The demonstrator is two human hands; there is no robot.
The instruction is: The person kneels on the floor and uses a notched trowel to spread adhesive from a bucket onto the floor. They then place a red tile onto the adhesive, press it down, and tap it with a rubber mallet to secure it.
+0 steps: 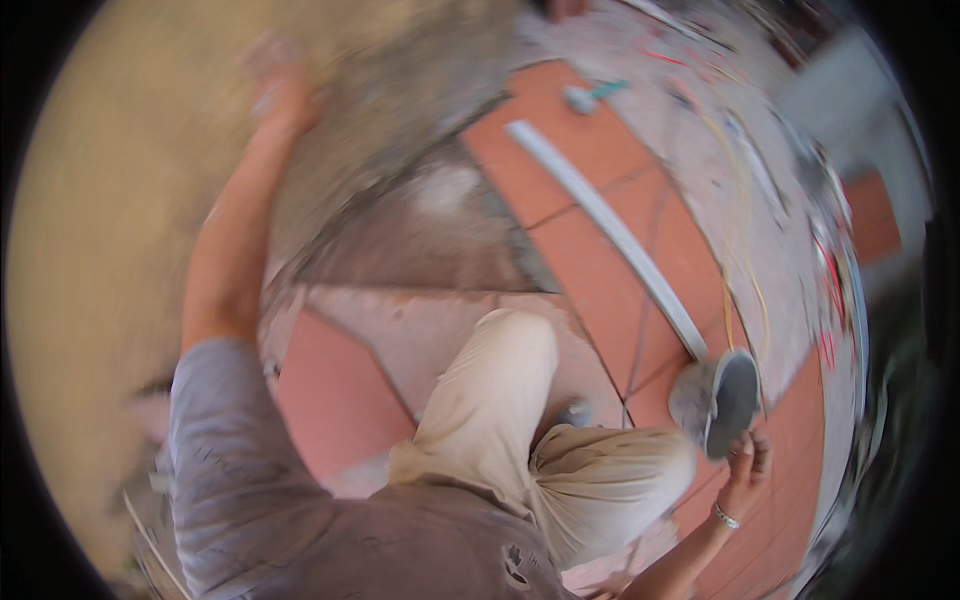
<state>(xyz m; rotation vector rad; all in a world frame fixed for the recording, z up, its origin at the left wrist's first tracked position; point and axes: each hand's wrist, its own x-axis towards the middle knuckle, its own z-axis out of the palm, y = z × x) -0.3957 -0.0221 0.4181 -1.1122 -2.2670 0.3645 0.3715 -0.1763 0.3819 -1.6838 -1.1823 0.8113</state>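
Note:
My left arm reaches far up on the left, and my left hand (279, 88) is against the tan wall (110, 250). Motion smears its fingers, but the thumb stands apart and nothing shows in the hand. Low on the right, my right hand (750, 468) has its fingers closed at the rim of a grey bucket (692, 402). The bucket is tipped so that its dark mouth faces right. It rests over the reddish-orange floor tiles (590, 250), close to the end of a long pale metal straightedge (610, 235).
A mallet (580, 98) with a whitish head and teal handle lies on the far tiles. Beside my bent knees is a loose cut tile (335, 395). Untiled grey-brown ground (430, 225) meets the wall. Yellow cords (745, 250) cross the dusty floor at right.

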